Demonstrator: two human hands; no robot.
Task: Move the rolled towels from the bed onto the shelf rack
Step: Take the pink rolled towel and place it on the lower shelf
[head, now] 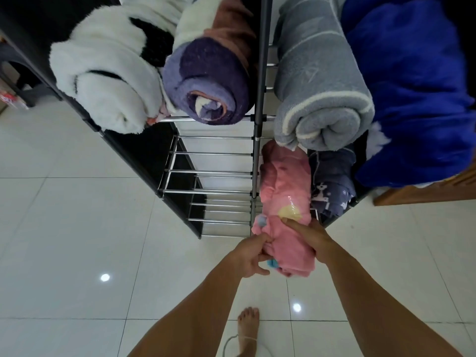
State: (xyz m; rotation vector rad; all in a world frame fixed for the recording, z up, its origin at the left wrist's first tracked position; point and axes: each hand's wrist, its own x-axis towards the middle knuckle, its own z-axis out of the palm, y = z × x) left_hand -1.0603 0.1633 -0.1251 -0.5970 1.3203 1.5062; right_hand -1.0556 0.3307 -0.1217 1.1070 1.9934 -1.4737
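Note:
A pink rolled towel point(284, 191) lies lengthwise on a lower tier of the metal shelf rack point(213, 172), its near end sticking out over the floor. My left hand point(248, 256) pinches that end from the left and my right hand point(309, 240) grips it from the right. Next to it on the same tier sits a dark blue patterned roll point(332, 181). On the top tier rest a white-and-black fluffy roll point(108, 73), a purple-and-brown roll point(213, 73), a grey roll point(319, 94) and a bright blue roll point(417, 94). The bed is out of view.
White glossy tiles point(77, 240) cover the floor in front of the rack. The rack's left side has bare metal bars on its lower tiers. A wooden piece of furniture point(425, 191) stands at the right. My bare foot point(248, 328) is below, with a thin cord near it.

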